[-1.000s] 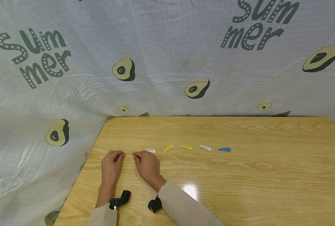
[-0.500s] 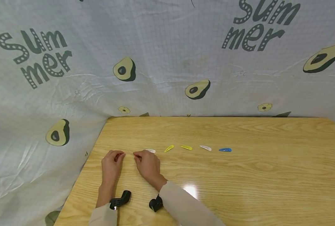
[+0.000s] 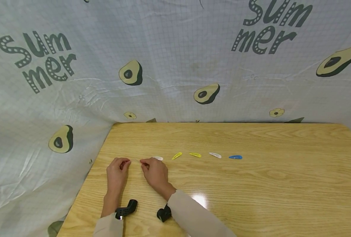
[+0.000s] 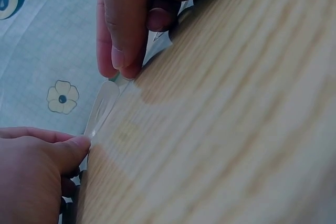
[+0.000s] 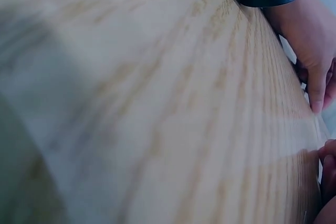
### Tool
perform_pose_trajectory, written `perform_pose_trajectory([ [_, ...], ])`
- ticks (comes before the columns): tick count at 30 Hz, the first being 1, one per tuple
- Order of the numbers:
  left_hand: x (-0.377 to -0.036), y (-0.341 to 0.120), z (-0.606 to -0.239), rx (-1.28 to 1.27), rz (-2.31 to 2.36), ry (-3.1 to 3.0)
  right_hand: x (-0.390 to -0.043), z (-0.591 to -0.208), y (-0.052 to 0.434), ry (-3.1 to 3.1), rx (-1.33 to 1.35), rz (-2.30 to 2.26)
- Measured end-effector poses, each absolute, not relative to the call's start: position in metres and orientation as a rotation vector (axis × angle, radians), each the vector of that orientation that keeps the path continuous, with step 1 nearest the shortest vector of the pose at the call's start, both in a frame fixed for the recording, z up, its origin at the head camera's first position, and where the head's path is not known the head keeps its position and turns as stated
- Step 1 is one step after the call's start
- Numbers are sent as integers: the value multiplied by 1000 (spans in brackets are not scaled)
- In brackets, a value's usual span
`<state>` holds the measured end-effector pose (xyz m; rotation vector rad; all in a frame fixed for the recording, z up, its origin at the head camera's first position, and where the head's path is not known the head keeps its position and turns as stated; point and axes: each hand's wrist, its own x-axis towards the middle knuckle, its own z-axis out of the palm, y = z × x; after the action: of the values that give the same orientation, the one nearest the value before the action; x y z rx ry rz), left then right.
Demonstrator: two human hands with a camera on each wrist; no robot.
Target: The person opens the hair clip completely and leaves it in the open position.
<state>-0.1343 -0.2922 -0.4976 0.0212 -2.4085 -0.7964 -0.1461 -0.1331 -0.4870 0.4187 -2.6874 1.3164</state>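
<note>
A thin, pale, see-through hair clip [image 3: 135,160] lies just above the wooden table [image 3: 252,184] near its left side. My left hand [image 3: 127,162] pinches its left end and my right hand [image 3: 142,162] pinches its right end. In the left wrist view the clip [image 4: 102,106] stretches between my left hand's fingertips [image 4: 79,145] at the bottom and my right hand's fingertips [image 4: 123,66] at the top. The right wrist view is blurred and shows only table grain and my left hand [image 5: 312,61] at the far right.
A row of clips runs to the right of my hands: a white one [image 3: 157,158], two yellow ones [image 3: 176,155] [image 3: 195,154], another white one [image 3: 215,155] and a blue one [image 3: 235,157]. A printed cloth backdrop [image 3: 175,65] hangs behind and to the left of the table.
</note>
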Motion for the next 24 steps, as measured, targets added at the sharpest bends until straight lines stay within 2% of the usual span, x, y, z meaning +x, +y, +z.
perform_pose_trajectory([
  [14, -125, -276, -500, 199, -1013, -2171, -143, -486, -114, -2529, 501, 1670],
  [24, -123, -253, -494, 152, -1184, -2174, -146, -479, -84, -2393, 401, 1844],
])
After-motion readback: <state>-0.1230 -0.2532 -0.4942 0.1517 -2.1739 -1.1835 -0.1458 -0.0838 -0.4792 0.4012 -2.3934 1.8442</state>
